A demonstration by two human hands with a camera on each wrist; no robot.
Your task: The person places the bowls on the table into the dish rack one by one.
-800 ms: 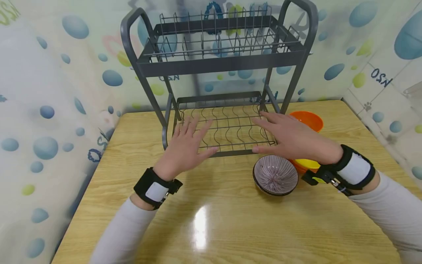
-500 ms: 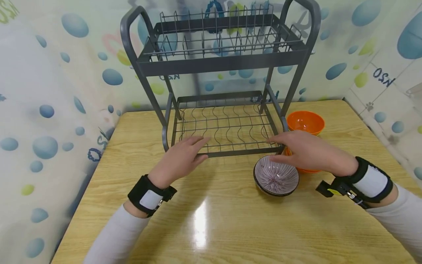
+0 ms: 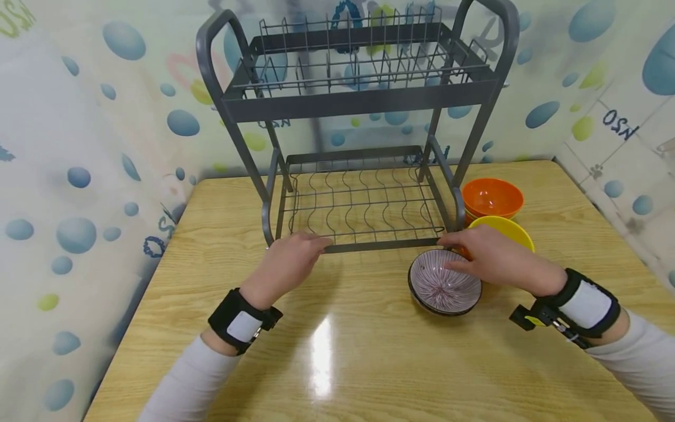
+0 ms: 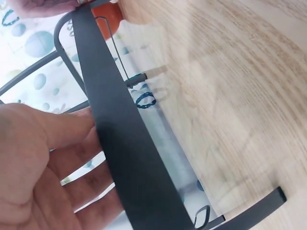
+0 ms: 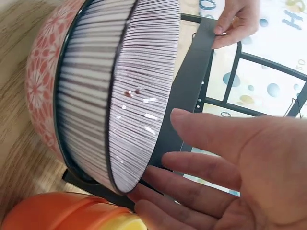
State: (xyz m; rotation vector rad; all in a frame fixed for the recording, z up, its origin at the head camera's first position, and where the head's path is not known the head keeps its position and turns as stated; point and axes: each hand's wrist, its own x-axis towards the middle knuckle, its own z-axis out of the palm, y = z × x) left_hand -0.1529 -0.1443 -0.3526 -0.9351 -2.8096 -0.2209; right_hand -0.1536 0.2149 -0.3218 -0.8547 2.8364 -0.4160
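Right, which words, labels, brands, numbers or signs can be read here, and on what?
"OSN", apparently: tilted dark-blue letters on the pale spotted wall covering, right side.
Green letters, top left: too unclear.
Dark marks at left: possibly "S", "O".
Dark-blue lettering behind the dark-grey metal rack: partly hidden, unreadable.
Nothing else legible.

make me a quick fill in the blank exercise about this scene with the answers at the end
1. The rack has ____ tiers.
2. The left hand grips the front edge of the rack's ____ tier.
3. The hand nearer the striped bowl is the person's ____ one.
4. The farthest bowl in the head view is ____ inside.

Missing words: two; lower; right; orange.
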